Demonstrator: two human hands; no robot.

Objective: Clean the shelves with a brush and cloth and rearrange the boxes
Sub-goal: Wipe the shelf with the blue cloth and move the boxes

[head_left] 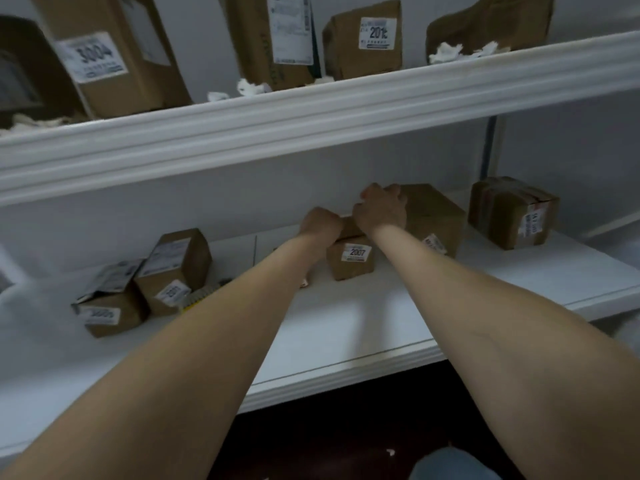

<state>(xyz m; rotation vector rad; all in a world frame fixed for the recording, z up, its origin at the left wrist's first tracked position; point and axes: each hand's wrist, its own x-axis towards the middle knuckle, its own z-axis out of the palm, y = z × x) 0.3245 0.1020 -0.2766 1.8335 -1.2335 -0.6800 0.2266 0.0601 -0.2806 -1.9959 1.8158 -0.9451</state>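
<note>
my left hand (320, 221) curls over the small box marked 2007 (349, 259) on the lower shelf (346, 327); my right hand (379, 209), beside it, is curled too, perhaps gripping the larger box (438, 216) behind, i cannot tell.

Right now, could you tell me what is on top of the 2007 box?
The left hand and right hand sit on the 2007 box; its top and their grip are hidden.

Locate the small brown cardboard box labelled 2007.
Head view, centre of the lower white shelf: the 2007 box sits beneath the left hand and right hand, left of a larger brown box.
</note>
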